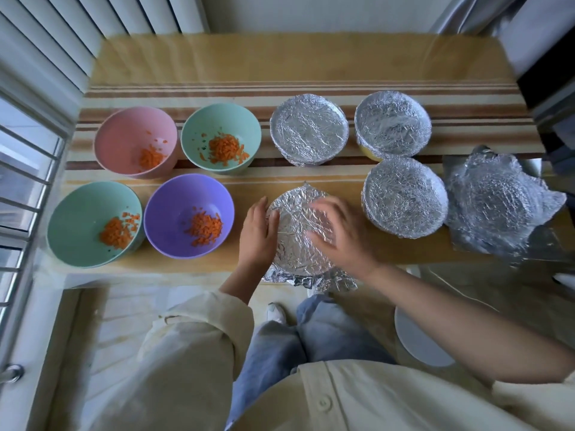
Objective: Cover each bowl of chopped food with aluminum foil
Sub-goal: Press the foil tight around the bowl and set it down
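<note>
My left hand (pixel 258 234) and right hand (pixel 342 234) lie flat, fingers straight, on the foiled bowl (pixel 295 247) at six o'clock, nearest me. Neither pinches anything. The left presses its nine o'clock rim. The right, blurred, spreads over its three o'clock side, likely moulding the sheet down. Loose edges stick out on the near side, so sealing looks unfinished.

Three wrapped bowls (pixel 309 129) sit from one to three o'clock, with spare foil (pixel 497 200) beyond. Four open bowls (pixel 188 209) of carrot (pixel 205 228) wait from nine to eleven.

A striped cloth (pixel 280 63) covers the table, and a barred window (pixel 18 181) stands at nine o'clock.
</note>
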A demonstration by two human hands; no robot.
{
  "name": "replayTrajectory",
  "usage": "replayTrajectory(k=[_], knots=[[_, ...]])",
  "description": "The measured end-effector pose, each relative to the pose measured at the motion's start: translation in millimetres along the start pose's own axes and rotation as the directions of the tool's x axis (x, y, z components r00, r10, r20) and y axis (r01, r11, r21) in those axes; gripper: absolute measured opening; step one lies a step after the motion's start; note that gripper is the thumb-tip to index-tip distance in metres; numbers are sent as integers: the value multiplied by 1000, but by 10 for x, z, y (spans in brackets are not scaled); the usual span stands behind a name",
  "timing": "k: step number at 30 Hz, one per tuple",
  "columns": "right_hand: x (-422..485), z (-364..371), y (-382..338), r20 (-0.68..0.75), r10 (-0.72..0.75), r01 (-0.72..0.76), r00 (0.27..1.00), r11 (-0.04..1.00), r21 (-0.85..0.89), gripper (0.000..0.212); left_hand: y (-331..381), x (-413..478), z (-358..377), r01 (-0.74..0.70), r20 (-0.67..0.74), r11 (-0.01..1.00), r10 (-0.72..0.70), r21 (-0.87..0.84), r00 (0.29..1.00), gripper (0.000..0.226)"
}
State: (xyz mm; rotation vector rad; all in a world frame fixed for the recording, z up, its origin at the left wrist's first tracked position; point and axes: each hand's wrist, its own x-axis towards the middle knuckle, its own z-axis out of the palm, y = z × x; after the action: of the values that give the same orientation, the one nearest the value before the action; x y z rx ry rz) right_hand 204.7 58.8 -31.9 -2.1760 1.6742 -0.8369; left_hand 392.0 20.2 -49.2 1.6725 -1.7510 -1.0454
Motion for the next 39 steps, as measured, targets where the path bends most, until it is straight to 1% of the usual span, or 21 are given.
replayTrajectory(k=[1, 3, 5, 6, 8, 9, 12, 15, 17, 19, 21, 23, 26, 29, 30, 34, 37, 39], knots=[[-68, 11, -51, 73, -57, 58, 996, 998, -3, 31, 5, -49, -24, -25, -41, 999, 26, 27, 999, 44], [-219, 34, -141, 220, -185, 191, 958, 982, -3, 22, -2, -164, -59, -55, -161, 996, 66, 69, 985, 43], [-324, 34, -251, 283, -295, 311, 913, 950, -14, 24, 20, -294, -92, -40, -278, 997, 55, 60, 959, 31], [-347, 28, -316, 294, -303, 327, 906, 944, -34, 29, 40, -367, -105, -14, -304, 1000, 22, 27, 952, 21], [-351, 55, -430, 269, -263, 294, 927, 952, -81, 35, 72, -508, -117, 38, -301, 998, -49, -43, 953, 5], [-348, 92, -467, 257, -235, 269, 937, 958, -104, 35, 74, -573, -116, 71, -287, 995, -88, -67, 954, 5], [-328, 173, -535, 224, -168, 198, 960, 972, -123, 31, 39, -740, -104, 202, -234, 975, -219, -95, 947, 17], [-327, 174, -532, 205, -129, 157, 970, 980, -124, 23, -8, -857, -95, 288, -194, 953, -302, -96, 933, 27], [-337, 161, -528, 222, -125, 158, 967, 978, -136, 18, -14, -890, -77, 347, -150, 924, -370, -160, 917, 30], [-333, 157, -533, 230, -131, 166, 964, 976, -139, 17, -3, -890, -48, 409, -107, 890, -435, -200, 894, 37], [-312, 161, -536, 235, -141, 173, 962, 977, -123, 19, 6, -866, -10, 460, -95, 855, -492, -240, 865, 46], [-291, 158, -535, 240, -143, 172, 960, 979, -106, 18, 1, -821, 45, 503, -102, 824, -542, -260, 834, 51], [-288, 150, -521, 251, -146, 168, 957, 984, -66, 16, 95, -781, 73, 526, -97, 817, -559, -238, 824, 47], [-278, 162, -499, 267, -152, 164, 952, 986, -27, 15, 238, -743, 40, 533, -77, 825, -553, -186, 829, 29], [-265, 169, -494, 269, -151, 162, 951, 987, -18, 14, 252, -716, 35, 534, -83, 829, -551, -166, 830, 27], [-215, 171, -489, 276, -144, 153, 950, 988, -8, 20, 244, -652, 20, 539, -103, 836, -547, -101, 831, 24], [-202, 163, -490, 272, -144, 153, 951, 988, -13, 23, 176, -658, 59, 521, -138, 845, -534, -122, 834, 38], [-193, 160, -479, 281, -159, 170, 946, 985, -15, 23, 164, -643, 80, 491, -159, 867, -498, -82, 852, 37]])
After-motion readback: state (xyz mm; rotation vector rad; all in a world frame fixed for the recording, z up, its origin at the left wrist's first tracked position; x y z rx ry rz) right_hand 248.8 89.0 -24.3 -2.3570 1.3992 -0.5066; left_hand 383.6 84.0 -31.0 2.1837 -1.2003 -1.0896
